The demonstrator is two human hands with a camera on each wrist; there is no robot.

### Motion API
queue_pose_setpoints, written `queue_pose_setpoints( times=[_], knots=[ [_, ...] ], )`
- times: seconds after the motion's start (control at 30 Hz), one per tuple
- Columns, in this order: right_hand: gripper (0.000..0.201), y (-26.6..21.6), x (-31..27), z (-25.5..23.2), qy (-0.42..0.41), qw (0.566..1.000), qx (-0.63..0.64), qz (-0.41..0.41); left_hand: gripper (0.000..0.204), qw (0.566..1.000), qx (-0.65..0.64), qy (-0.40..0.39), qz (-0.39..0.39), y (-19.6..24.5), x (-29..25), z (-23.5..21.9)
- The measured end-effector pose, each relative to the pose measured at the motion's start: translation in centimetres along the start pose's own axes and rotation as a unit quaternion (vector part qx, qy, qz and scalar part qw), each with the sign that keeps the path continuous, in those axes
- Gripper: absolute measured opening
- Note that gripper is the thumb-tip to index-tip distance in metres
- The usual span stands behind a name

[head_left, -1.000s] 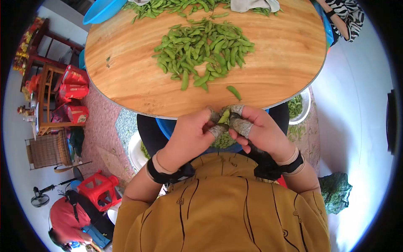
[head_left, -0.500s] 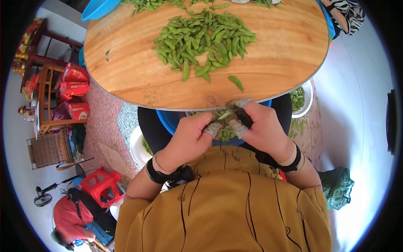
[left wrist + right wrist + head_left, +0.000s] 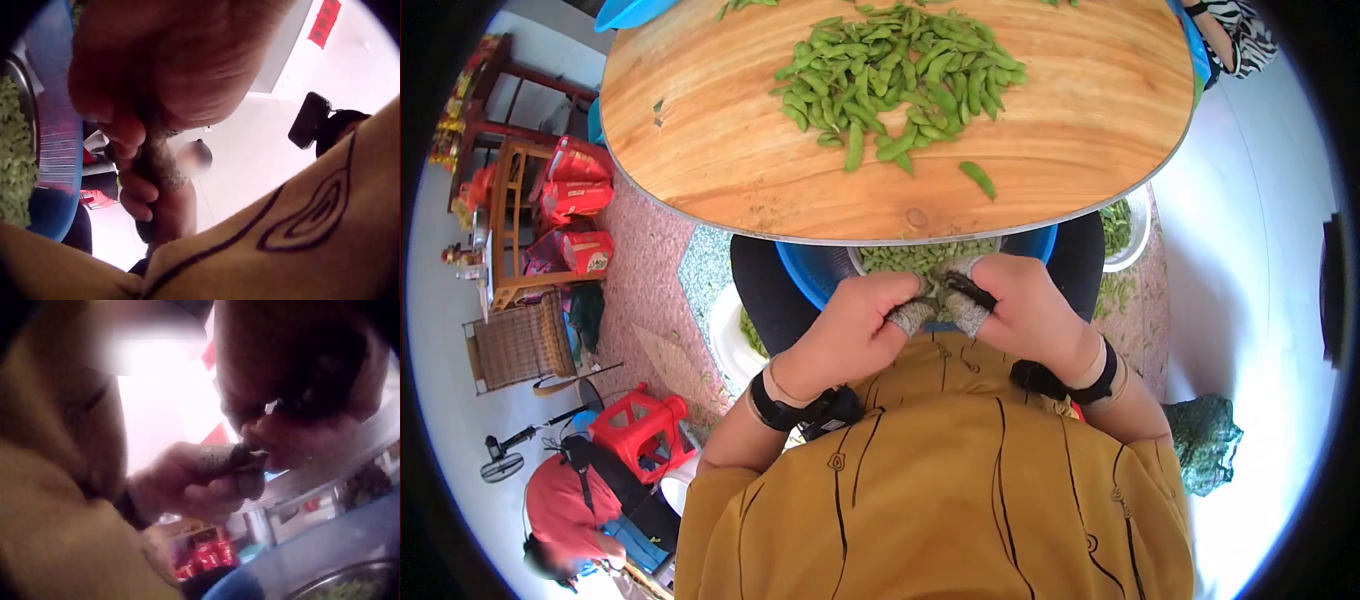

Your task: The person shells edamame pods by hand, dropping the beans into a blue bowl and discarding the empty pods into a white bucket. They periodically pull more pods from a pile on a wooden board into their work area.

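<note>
My left hand [image 3: 850,315] and right hand [image 3: 1035,305] meet fingertip to fingertip just in front of the table edge, above a metal bowl of shelled green soybeans [image 3: 890,257]. Grey tape wraps thumbs and fingers [image 3: 968,312] on both hands. Between them they pinch a green soybean pod [image 3: 257,453], mostly covered by the fingertips. A blue basin [image 3: 805,272] surrounds the bowl. On the wooden table [image 3: 700,130] lies a heap of soybean pods [image 3: 900,80], with one loose pod [image 3: 977,179] nearer me.
White tubs with green pods stand on the floor at left [image 3: 728,330] and right [image 3: 1138,235]. A red stool [image 3: 640,430] and a person in red [image 3: 570,500] are at lower left. Another person's arm [image 3: 1220,40] is at the table's far right. A green bag [image 3: 1203,445] sits at right.
Both hands have drawn back from the table edge, and the pod between them shows less. The head view has shifted, so the table sits higher and more of the bean bowl appears.
</note>
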State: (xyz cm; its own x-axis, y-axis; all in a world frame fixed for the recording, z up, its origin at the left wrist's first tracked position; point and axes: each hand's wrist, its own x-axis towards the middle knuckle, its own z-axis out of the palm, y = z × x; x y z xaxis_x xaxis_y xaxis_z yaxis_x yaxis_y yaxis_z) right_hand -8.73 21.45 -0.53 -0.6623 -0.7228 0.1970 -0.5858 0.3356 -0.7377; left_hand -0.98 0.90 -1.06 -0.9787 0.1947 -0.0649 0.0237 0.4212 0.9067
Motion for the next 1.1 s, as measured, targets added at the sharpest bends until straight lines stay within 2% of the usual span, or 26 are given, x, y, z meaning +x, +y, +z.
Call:
queue_pose_setpoints(
  times=[0.07, 0.1, 0.17, 0.2, 0.27, 0.3, 0.33, 0.37, 0.4, 0.43, 0.47, 0.5, 0.53, 0.6, 0.63, 0.67, 0.7, 0.73, 0.77, 0.83, 0.87, 0.9, 0.97, 1.03, 1.07, 1.1],
  knots=[
    [0.02, 0.4, 0.1, -0.4, -0.105, 0.985, 0.126, 0.046, 0.012, 0.993, -0.067, -0.094, 0.028, 0.7, 0.1, -0.9],
    [0.02, 0.6, 0.1, -0.6, -0.107, 0.985, 0.127, 0.048, 0.012, 0.993, -0.069, -0.094, 0.026, 1.1, 0.1, -1.1],
    [0.021, 0.9, 0.0, -0.7, -0.158, 0.965, 0.192, 0.081, 0.013, 0.95, -0.234, -0.186, -0.092, 1.8, 0.0, -1.3],
    [0.021, 0.6, 0.2, -0.9, -0.158, 0.965, 0.194, 0.083, 0.013, 0.949, -0.235, -0.187, -0.094, 1.7, -0.1, -1.2],
    [0.02, -0.2, 0.8, -1.4, -0.227, 0.869, 0.334, 0.287, 0.013, 0.929, -0.312, -0.151, -0.131, 1.3, -0.4, -0.9],
    [0.02, 0.6, 0.5, -0.9, -0.227, 0.868, 0.334, 0.287, 0.013, 0.929, -0.312, -0.151, -0.131, 1.1, -0.4, -0.8],
    [0.02, 2.0, -0.1, 0.2, -0.179, 0.952, 0.147, 0.199, 0.012, 0.95, -0.247, -0.104, -0.161, 0.8, -0.5, -0.7],
    [0.021, 2.7, -0.4, 0.9, -0.123, 0.986, -0.046, 0.1, 0.011, 0.964, -0.179, -0.057, -0.19, 0.3, -0.6, -0.6],
    [0.021, 2.6, -0.6, 1.3, -0.124, 0.986, -0.044, 0.1, 0.009, 0.987, -0.084, -0.011, -0.139, -0.7, -0.8, -0.2],
    [0.019, 2.3, -0.8, 1.6, -0.071, 0.992, -0.049, 0.087, 0.009, 0.987, -0.084, -0.01, -0.14, -1.3, -0.9, 0.1],
    [0.017, 2.1, -0.8, 1.8, -0.018, 0.996, -0.056, 0.073, 0.008, 0.995, 0.013, 0.004, -0.099, -1.7, -0.9, 0.4],
    [0.017, 1.6, -0.5, 1.7, -0.018, 0.996, -0.056, 0.073, 0.008, 0.992, 0.108, 0.017, -0.058, -1.8, -0.9, 0.6],
    [0.019, 0.9, -0.1, 1.4, -0.046, 0.997, 0.0, 0.068, 0.008, 0.992, 0.108, 0.017, -0.057, -1.7, -0.8, 1.0],
    [0.02, 0.4, 0.2, 1.2, -0.09, 0.993, 0.058, 0.046, 0.008, 0.98, 0.168, -0.009, 0.103, -1.0, 0.0, 1.4],
    [0.02, 0.0, 0.4, 0.5, -0.089, 0.994, 0.053, 0.046, 0.008, 0.98, 0.168, -0.008, 0.108, -0.4, 0.2, 1.1],
    [0.021, -0.7, 0.7, -0.6, -0.168, 0.952, 0.178, 0.184, 0.008, 0.997, 0.027, -0.076, 0.015, 0.5, 0.4, 0.8],
    [0.022, -1.1, 1.0, -1.4, -0.24, 0.87, 0.295, 0.314, 0.008, 0.98, -0.114, -0.143, -0.079, 1.1, 0.5, 0.6],
    [0.022, -1.0, 1.0, -1.5, -0.239, 0.871, 0.293, 0.314, 0.009, 0.958, -0.21, -0.153, -0.121, 0.9, 0.4, 0.6],
    [0.022, -0.7, 0.7, -1.4, -0.225, 0.856, 0.333, 0.325, 0.009, 0.958, -0.211, -0.154, -0.12, 0.9, 0.4, 0.2],
    [0.023, 0.3, 0.2, -0.8, -0.21, 0.84, 0.372, 0.335, 0.011, 0.907, -0.356, -0.124, -0.186, 0.7, -0.1, -0.9],
    [0.022, 1.1, 0.0, -0.2, -0.168, 0.945, 0.223, 0.172, 0.012, 0.913, -0.354, -0.097, -0.179, -0.1, -0.8, -1.2],
    [0.021, 1.5, 0.0, 0.1, -0.116, 0.991, 0.059, -0.004, 0.012, 0.913, -0.355, -0.097, -0.178, -0.3, -1.6, -1.9],
    [0.021, 0.8, 0.5, -0.8, -0.093, 0.995, 0.024, -0.002, 0.013, 0.953, -0.181, -0.016, -0.244, -0.7, -3.6, -3.6],
    [0.021, -0.1, 1.5, -1.8, -0.069, 0.998, -0.007, 0.002, 0.018, 0.952, -0.061, 0.007, -0.301, -1.6, -6.2, -5.8],
    [0.021, -0.2, 2.5, -2.4, 0.009, 0.999, -0.033, 0.011, 0.021, 0.952, 0.098, -0.007, -0.291, -3.6, -8.2, -7.1],
    [0.021, 0.0, 3.5, -2.7, 0.087, 0.994, -0.06, 0.021, 0.024, 0.928, 0.254, -0.022, -0.272, -5.3, -9.9, -7.8]
  ],
)
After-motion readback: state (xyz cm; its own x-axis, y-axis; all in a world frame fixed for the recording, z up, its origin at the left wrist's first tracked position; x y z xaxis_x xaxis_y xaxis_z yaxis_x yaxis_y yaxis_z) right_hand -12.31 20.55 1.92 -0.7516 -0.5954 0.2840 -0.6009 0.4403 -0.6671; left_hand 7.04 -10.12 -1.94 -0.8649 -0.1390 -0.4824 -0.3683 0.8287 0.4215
